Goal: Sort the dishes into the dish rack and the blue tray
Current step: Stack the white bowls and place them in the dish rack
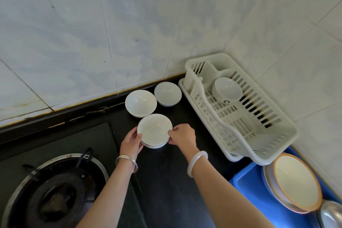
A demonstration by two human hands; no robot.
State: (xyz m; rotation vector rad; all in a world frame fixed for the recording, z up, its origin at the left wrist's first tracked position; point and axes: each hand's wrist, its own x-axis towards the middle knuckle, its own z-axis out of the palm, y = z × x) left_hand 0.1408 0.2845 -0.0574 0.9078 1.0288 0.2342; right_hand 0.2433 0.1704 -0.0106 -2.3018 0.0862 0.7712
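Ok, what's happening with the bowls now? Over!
Left hand and right hand both gripping front bowl stack. One bowl in dish rack, two loose bowls behind. Nothing between stack and rack.

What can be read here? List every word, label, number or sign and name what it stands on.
"C": one dark mark, possibly a letter or only decoration, low on the outer wall of the patterned bowl in the white dish rack.
Other dark marks on that bowl: too blurred to read.
No text shows on the white bowls, plates, blue tray or gas burner.
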